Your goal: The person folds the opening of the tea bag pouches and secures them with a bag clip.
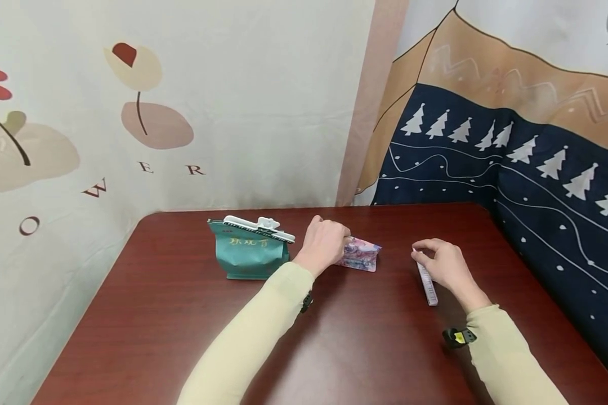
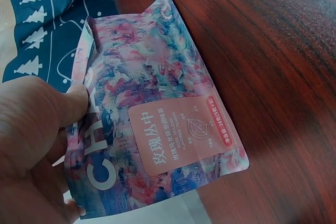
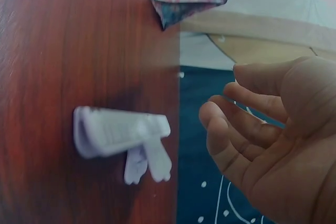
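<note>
A tea pouch with a pink and blue painted pattern stands tilted on the table. My left hand grips its top edge, the thumb lying over the front in the left wrist view; the pouch's label faces that camera. On the right, a pale bag clip rests on the table, its two handles sticking out in the right wrist view. My right hand hovers beside the clip with fingers loosely bent and thumb apart. Nothing lies between those fingers in the right wrist view.
A green pouch stands left of my left hand, a white clip across its top. The dark red wooden table ends at the back against a printed cloth. A navy cloth with white trees hangs along the right edge.
</note>
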Available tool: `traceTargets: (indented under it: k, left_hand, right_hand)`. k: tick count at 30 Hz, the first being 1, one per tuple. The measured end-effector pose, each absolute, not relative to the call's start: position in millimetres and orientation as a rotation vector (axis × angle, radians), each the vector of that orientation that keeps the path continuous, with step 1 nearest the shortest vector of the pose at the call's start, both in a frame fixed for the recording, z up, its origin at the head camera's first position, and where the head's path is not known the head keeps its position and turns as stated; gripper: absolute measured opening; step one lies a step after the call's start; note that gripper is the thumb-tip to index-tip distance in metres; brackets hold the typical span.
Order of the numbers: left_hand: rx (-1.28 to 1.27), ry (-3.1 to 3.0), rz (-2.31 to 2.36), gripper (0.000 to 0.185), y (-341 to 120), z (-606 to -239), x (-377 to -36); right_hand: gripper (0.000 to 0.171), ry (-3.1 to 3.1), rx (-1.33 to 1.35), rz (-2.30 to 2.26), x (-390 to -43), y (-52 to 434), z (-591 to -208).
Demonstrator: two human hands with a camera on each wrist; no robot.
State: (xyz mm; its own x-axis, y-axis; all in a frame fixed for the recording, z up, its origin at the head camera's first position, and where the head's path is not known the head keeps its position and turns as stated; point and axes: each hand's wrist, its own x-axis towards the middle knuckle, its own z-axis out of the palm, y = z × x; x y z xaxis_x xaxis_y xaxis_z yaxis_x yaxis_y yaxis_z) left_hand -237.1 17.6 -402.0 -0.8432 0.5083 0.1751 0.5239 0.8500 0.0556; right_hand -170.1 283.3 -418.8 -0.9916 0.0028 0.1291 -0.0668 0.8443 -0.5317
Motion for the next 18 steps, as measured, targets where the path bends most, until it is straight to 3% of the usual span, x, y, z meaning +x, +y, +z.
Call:
traceTargets:
  k: [18]
  left_hand:
    - [-0.853, -2.877, -0.165, 0.022, 15.0, -399.8, -237.3]
  right_hand:
    - [0.026, -2.925, -0.093, 0.796, -163.5, 307.9, -432.3]
